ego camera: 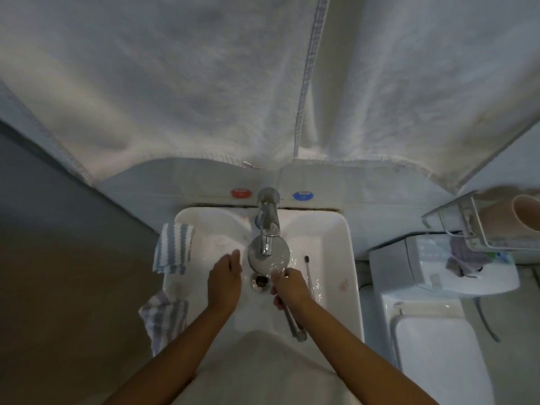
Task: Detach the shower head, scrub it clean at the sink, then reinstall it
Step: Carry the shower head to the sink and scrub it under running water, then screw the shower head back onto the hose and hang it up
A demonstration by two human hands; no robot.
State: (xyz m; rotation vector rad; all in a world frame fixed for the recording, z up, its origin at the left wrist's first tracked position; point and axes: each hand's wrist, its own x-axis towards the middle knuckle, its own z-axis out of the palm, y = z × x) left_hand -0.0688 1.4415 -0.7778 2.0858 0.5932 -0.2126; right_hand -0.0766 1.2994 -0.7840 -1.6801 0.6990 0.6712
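The chrome shower head [267, 260] is over the white sink [336, 252], its round face under the tap [267, 226], with water running over it. My right hand [289, 290] grips its handle, whose end sticks out toward me at the sink's front. My left hand [225, 279] hovers just left of the round head, fingers loosely together and holding nothing. A toothbrush [309, 276] lies in the basin to the right of my right hand. The drain [261, 281] shows between my hands.
Two striped cloths hang on the sink's left rim, one [174, 248] further back, one [165, 317] nearer. White towels [204, 83] hang overhead. A toilet with a control unit [438, 276] stands at the right, below a wire rack [479, 226] with a cup.
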